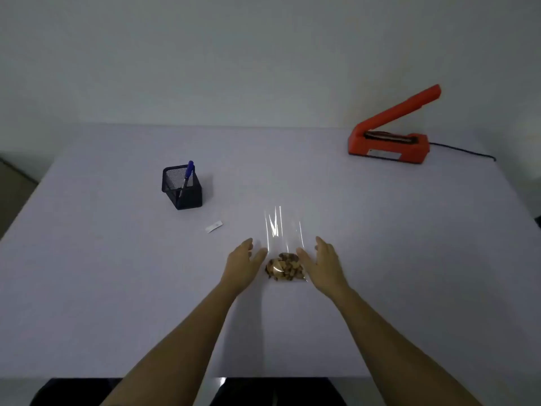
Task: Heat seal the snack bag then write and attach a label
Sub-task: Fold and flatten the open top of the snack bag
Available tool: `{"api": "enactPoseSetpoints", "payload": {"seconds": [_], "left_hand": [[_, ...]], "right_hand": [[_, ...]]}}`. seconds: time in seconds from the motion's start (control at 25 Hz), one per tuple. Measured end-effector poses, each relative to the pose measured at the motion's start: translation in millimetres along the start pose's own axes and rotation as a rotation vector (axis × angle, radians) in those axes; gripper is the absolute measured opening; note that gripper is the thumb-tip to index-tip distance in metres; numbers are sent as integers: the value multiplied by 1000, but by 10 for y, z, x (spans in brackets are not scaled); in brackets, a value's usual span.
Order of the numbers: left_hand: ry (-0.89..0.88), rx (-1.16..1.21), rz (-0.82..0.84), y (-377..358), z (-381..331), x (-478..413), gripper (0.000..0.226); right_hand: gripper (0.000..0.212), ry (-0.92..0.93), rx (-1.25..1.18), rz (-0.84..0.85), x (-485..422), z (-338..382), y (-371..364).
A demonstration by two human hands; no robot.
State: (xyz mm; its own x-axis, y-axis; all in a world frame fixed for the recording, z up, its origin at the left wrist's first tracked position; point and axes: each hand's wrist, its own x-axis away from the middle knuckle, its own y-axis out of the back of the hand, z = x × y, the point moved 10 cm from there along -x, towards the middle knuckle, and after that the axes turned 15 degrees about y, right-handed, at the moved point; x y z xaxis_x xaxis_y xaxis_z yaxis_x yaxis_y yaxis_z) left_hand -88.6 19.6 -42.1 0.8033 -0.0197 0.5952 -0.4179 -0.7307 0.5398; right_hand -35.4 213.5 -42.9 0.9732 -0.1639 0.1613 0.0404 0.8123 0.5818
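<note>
A clear snack bag lies flat on the white table, its mouth pointing away from me and brown snack pieces heaped at its near end. My left hand hovers just left of the snacks, fingers apart, holding nothing. My right hand mirrors it on the right side, also open. An orange heat sealer stands at the far right with its lever arm raised. A small white label lies left of the bag. A blue pen stands in a black mesh holder.
The sealer's black cord runs off to the right along the table's back edge. A plain wall rises behind the table. The table's near edge crosses the bottom of the view, with dark clothing below it.
</note>
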Motion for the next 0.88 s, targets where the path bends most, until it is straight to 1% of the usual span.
{"api": "enactPoseSetpoints", "payload": {"seconds": [0.08, 0.24, 0.32, 0.44, 0.6, 0.64, 0.76, 0.84, 0.88], "left_hand": [[70, 139, -26, -39, 3, -99, 57], [123, 221, -42, -149, 4, -216, 48], [137, 247, -59, -123, 39, -278, 35], [133, 325, -18, -143, 81, -332, 6], [91, 359, 87, -198, 120, -356, 15], [82, 392, 110, -208, 114, -341, 16], [47, 489, 181, -237, 28, -287, 13], [11, 493, 198, -214, -52, -240, 7], [0, 504, 209, -194, -85, -215, 9]], "right_hand": [[72, -89, -145, -56, -92, -148, -39], [67, -116, -257, -51, -249, -189, -174], [62, -123, -295, -61, -312, -210, -208], [45, -149, -355, -80, -331, -319, -250], [10, -103, -425, -40, -314, -336, -274], [4, -100, -450, -23, -309, -323, -283], [8, -117, -534, 18, -311, -289, -343], [7, -97, -592, 7, -309, -198, -310], [5, -80, -615, -9, -309, -141, -264]]}}
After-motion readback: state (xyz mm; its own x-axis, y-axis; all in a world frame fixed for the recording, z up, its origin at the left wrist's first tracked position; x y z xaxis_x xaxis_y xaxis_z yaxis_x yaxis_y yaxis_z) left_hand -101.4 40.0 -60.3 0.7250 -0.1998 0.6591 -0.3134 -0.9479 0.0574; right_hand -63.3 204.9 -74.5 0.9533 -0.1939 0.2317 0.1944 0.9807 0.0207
